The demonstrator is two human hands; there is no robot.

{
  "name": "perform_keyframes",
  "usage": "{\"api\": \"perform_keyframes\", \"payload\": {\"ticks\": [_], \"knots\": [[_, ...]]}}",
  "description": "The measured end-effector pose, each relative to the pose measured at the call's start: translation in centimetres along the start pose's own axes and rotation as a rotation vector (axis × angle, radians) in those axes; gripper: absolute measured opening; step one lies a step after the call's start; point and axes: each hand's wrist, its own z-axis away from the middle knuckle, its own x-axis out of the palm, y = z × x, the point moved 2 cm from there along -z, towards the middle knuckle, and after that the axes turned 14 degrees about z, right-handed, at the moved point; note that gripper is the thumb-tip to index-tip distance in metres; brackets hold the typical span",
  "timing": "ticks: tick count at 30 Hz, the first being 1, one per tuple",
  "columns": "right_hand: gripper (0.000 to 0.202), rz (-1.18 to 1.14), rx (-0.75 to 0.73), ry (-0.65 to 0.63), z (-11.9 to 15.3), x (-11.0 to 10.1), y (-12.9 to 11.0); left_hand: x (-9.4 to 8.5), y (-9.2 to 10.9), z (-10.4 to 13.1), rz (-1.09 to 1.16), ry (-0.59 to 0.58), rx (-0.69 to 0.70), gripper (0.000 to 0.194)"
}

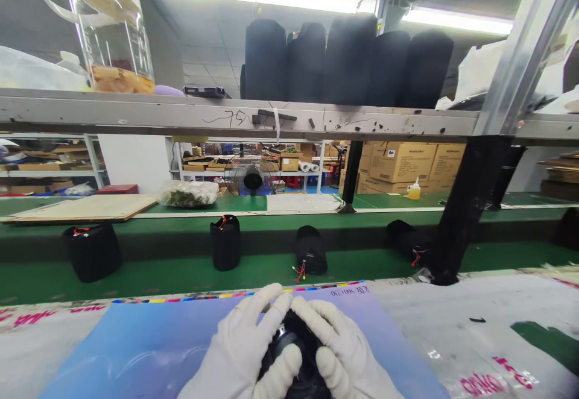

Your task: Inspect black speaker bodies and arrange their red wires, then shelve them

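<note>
Both hands wear white gloves and meet at the bottom centre around a dark, glossy black object (289, 348). My left hand (246, 348) curves over its left side, the thumb lying across the front. On the right side, my right hand (346, 345) presses with bent fingers, its fingertips close to those of the left. The gloves cover much of the object, so its full shape is hidden. Beneath them lies a blue and purple printed sheet (149, 339) with a strip of colour patches along its far edge.
Beyond the sheet, a green conveyor belt (158, 272) carries several black cylinders, one a wired cylinder (311, 251). A metal shelf (181, 113) crosses above, holding a clear jug (120, 43) and black covered shapes (348, 61). A black-wrapped post (465, 206) stands at right.
</note>
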Motion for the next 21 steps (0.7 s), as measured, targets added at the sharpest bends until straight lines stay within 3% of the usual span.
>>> {"api": "perform_keyframes", "payload": {"ticks": [6,9,12,15,18,21], "knots": [[0.054,-0.163,0.229,-0.080,-0.5,-0.3,-1.0,-0.3,-0.5,0.1,0.238,-0.048,-0.059,0.050],[0.056,-0.194,0.311,-0.115,-0.6,0.0,-1.2,0.1,0.1,0.0,0.317,-0.083,-0.093,0.067],[0.055,-0.282,0.371,-0.061,-0.3,0.6,0.2,0.7,0.8,-0.2,0.352,-0.051,-0.228,0.079],[0.055,-0.369,0.422,0.073,-0.3,1.0,3.4,0.6,0.7,-0.8,0.471,-0.003,-0.298,0.083],[0.055,-0.407,0.497,0.211,-0.5,1.3,6.4,-1.3,-1.0,-2.0,0.671,0.188,-0.384,0.077],[0.060,-0.322,0.497,0.264,0.1,2.4,6.8,-3.1,-3.2,-2.8,1.081,0.575,-0.493,0.061]]}}
